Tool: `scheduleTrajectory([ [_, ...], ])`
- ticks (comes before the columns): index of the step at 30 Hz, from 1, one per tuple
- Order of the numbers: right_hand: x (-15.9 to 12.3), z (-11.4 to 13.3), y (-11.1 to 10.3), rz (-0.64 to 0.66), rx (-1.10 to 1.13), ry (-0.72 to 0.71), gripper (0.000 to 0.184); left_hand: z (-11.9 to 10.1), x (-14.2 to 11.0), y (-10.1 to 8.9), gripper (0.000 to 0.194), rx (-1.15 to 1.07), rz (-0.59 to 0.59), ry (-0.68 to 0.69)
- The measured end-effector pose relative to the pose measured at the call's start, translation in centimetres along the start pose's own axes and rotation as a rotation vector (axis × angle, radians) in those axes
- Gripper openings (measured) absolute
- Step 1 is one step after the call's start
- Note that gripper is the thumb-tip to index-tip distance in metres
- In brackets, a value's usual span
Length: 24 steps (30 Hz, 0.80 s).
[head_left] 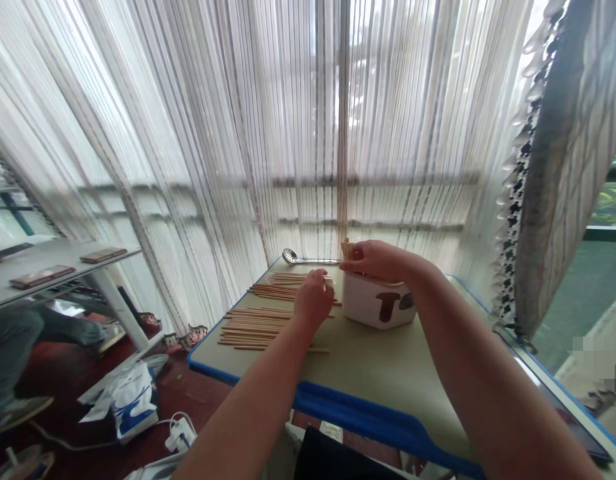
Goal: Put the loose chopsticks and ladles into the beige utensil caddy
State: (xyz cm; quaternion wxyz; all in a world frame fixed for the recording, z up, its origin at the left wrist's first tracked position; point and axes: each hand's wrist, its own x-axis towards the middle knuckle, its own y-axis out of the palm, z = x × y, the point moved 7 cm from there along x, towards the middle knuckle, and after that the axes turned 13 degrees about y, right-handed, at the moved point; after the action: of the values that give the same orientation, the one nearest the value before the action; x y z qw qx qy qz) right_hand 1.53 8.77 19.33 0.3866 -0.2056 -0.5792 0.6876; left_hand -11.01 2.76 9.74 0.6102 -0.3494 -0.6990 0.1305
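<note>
Light wooden chopsticks (pixel 261 319) lie on the table in loose groups, roughly side by side. Over their right ends hovers or rests my left hand (pixel 314 297), its fingers bent and a little apart, with nothing plainly held. To the right stands a white box (pixel 361 303) with a brown mark on its front. At the box's rim, my right hand (pixel 373 259) is closed on a bunch of chopsticks (pixel 346 249), whose ends stick up past the fingers. The inside of the box is mostly hidden by this hand.
A metal slotted ladle (pixel 291 257) lies along the back edge of the blue-edged table (pixel 378 373). Curtains (pixel 308 133) hang right behind it. A tablet-like dark device (pixel 568 420) is at the right. Another table (pixel 63 253), a person's leg (pixel 18 353) and a white bag (pixel 133 400) are at left.
</note>
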Motion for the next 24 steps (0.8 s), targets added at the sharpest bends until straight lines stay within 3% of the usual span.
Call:
scheduleTrajectory([
  [11,0.9,0.3,-0.4,-0.123,-0.025,-0.038,0.037,0.4,0.1,0.9,0.016,0.068,0.075,0.015],
  [13,0.8,0.5,-0.6,-0.157,-0.045,-0.026,0.036,0.8,0.0,1.3,0.016,0.128,0.138,-0.01],
  [18,0.2,0.9,-1.2,-0.154,-0.028,0.041,0.056,1.9,-1.3,3.4,0.024,0.243,0.458,-0.077],
  [24,-0.7,1.4,-2.0,-0.211,0.032,0.068,0.062,1.3,-1.4,2.8,0.032,0.274,0.461,-0.064],
])
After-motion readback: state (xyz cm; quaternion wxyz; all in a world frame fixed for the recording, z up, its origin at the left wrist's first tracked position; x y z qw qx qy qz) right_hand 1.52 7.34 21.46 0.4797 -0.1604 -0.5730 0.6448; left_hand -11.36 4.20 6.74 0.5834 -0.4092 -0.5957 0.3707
